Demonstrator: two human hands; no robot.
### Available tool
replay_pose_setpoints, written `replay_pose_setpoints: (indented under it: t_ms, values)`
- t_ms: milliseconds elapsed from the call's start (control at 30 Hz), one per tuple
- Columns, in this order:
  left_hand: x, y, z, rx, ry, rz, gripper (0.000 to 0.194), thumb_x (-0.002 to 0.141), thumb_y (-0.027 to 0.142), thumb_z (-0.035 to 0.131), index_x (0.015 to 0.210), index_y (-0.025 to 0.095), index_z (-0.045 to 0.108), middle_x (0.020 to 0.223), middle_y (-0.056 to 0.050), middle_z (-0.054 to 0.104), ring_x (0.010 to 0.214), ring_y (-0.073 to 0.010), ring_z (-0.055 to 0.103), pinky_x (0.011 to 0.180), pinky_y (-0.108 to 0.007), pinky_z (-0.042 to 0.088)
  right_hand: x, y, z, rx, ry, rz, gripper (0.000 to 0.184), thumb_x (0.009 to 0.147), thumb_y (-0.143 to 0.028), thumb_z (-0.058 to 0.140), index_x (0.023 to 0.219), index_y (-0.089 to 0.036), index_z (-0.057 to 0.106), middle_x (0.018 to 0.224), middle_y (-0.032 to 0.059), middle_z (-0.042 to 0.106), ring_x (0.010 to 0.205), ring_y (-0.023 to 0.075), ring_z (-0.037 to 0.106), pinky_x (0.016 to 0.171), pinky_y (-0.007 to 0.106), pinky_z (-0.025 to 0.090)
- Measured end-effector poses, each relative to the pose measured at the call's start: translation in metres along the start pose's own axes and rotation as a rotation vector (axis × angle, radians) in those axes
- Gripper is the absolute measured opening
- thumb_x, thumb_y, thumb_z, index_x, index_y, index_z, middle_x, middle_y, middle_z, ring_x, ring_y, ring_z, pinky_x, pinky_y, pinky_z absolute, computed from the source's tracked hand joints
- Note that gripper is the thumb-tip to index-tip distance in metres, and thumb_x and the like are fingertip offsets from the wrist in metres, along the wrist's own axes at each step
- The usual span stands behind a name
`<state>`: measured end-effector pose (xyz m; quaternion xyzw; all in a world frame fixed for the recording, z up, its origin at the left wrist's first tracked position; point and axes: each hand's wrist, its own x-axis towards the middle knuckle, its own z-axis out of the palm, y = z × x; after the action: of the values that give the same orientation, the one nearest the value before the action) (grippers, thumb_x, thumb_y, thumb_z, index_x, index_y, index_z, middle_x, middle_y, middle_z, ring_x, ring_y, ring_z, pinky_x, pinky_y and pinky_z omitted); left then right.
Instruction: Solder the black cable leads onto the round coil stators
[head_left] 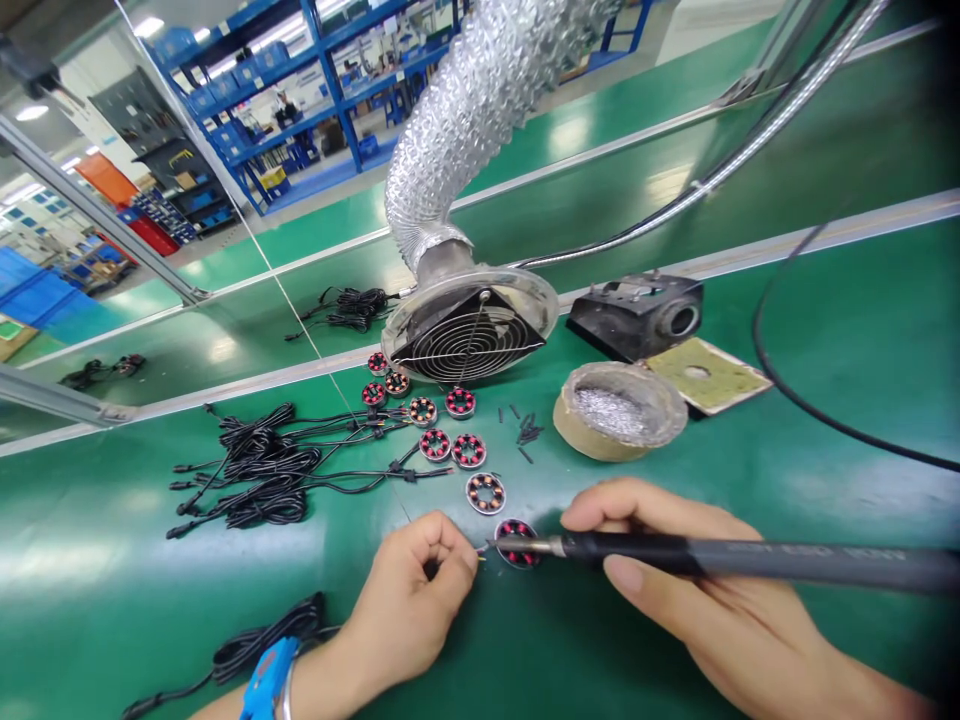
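My right hand (697,580) grips a soldering iron (637,552) with a black and grey handle. Its metal tip lies over a small motor stator (517,543) with red windings, close to my left fingertips. Thumb and finger of my left hand (416,590) are pinched on thin wires (481,552), whose ends poke out beside the stator. Whether tip and wires touch is too small to tell. Just beyond sits another stator (486,493) with copper-coloured windings. Below my left wrist lies a coiled black cable (262,640).
Several more stators (469,451) and black cable bundles (262,460) lie further back. A fume extractor fan (472,340) with a silver duct (457,150) stands behind. To the right are a tub of metal shavings (619,415), a black iron stand (637,315) and a yellowish sponge (705,372).
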<state>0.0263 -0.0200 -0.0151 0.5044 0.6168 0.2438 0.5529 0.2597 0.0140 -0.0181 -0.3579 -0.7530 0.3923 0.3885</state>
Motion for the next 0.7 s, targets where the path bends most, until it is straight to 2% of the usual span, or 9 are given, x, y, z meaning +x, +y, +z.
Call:
replay_pose_setpoints:
  t_ms: [233, 700]
  values:
    - [-0.0002, 0.0002, -0.0009, 0.029, 0.004, 0.012, 0.024, 0.089, 0.037, 0.052, 0.074, 0.018, 0.051, 0.057, 0.007, 0.038, 0.052, -0.0093, 0.031, 0.05, -0.022, 0.025, -0.0002, 0.0022, 0.002, 0.004, -0.028, 0.024, 0.012, 0.093, -0.019, 0.045, 0.098, -0.025, 0.054, 0.063, -0.0061, 0.056, 0.051, 0.0125, 0.051, 0.049, 0.02, 0.042]
    - [-0.002, 0.0008, -0.0003, 0.046, 0.0, 0.012, 0.024, 0.091, 0.035, 0.05, 0.073, 0.019, 0.049, 0.057, 0.007, 0.038, 0.053, -0.0097, 0.032, 0.051, -0.022, 0.025, 0.0012, 0.0027, 0.0023, -0.021, -0.004, -0.053, 0.014, 0.092, -0.017, 0.046, 0.099, -0.025, 0.055, 0.067, -0.0033, 0.06, 0.052, 0.014, 0.055, 0.047, 0.023, 0.045]
